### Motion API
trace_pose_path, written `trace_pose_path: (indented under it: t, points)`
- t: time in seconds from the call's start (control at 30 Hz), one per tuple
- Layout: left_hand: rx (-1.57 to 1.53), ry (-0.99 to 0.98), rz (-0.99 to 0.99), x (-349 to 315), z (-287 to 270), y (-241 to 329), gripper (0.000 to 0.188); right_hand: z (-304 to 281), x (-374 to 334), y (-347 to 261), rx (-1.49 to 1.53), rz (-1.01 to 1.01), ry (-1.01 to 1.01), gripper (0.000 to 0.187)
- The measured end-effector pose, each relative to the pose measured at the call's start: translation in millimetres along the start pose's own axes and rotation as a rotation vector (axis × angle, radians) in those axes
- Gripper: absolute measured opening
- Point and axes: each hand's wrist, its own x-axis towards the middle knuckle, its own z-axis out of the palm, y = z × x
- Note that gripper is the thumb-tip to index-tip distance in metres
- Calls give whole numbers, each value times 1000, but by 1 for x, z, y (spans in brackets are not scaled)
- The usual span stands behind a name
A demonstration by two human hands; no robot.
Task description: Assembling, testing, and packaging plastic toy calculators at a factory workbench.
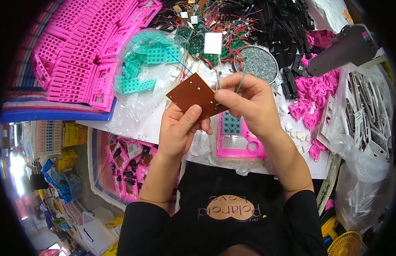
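Note:
My left hand [179,130] grips a brown circuit board [190,94] by its lower corner, thumb on the flat brown face. Small holes dot the board. At its right edge my right hand [245,100] pinches thin wires with thumb and forefinger; the fingertips partly hide them. A white square piece [213,43] stands above the board, where thin wires run up towards it. Below the hands lies a pink plastic casing [242,152] with a blue-grey rubber keypad [231,123] in it, partly covered by my right hand.
Stacked pink casings [78,47] stand at the left, beside a bag of teal keypads [161,54]. Wired boards [206,21] heap at the back near a round tin of screws [257,64]. Pink parts [313,98] and a dark tool arm [343,51] are at the right.

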Motion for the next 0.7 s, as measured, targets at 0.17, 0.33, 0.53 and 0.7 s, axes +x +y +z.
trace_pose_path:
  t: [0.17,0.33,0.53,0.7]
  points:
    - [52,47,74,-4,4,-5,25,11,-4,9,-117,-119,119,15]
    - [94,87,181,-6,16,-18,24,20,-14,23,237,-10,280,16]
    - [4,95,242,-5,15,-21,24,26,-13,18,387,27,363,19]
    - [57,-82,293,-7,12,-14,37,18,-13,13,246,218,253,22]
